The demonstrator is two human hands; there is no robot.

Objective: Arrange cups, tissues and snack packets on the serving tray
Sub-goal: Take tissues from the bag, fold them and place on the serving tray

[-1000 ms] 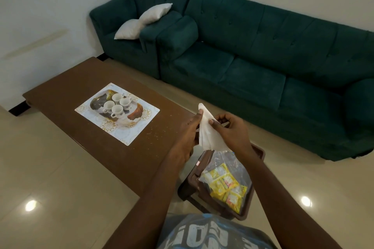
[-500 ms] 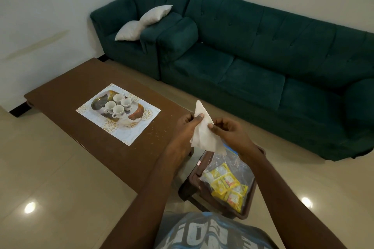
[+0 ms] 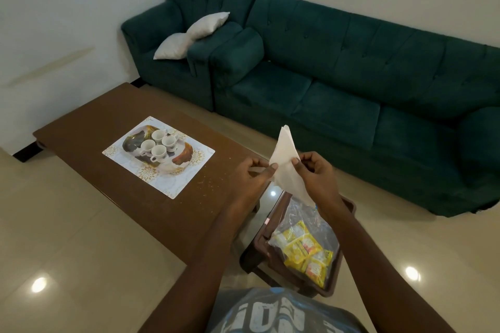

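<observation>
Tissue point(image 3: 286, 167) sits pinched between both your hands above the tabletop's near right corner, one corner pointing up, the lower end hanging over the brown bin. Your left hand point(image 3: 250, 176) has thumb and fingertips closed on its left edge; your right hand point(image 3: 315, 171) grips the right edge the same way. Four white cups point(image 3: 158, 144) stand clustered on the serving tray point(image 3: 178, 161), on a placemat point(image 3: 167, 184) mid-tabletop. Yellow snack packets point(image 3: 304, 247) lie in a clear bag inside the brown bin point(image 3: 334, 278) beside the table point(image 3: 81, 132).

Tissue point(image 3: 286, 165), formerly bunched between both hands, now spread into a taller upright sheet; left hand point(image 3: 250, 177) shifted lower.
</observation>
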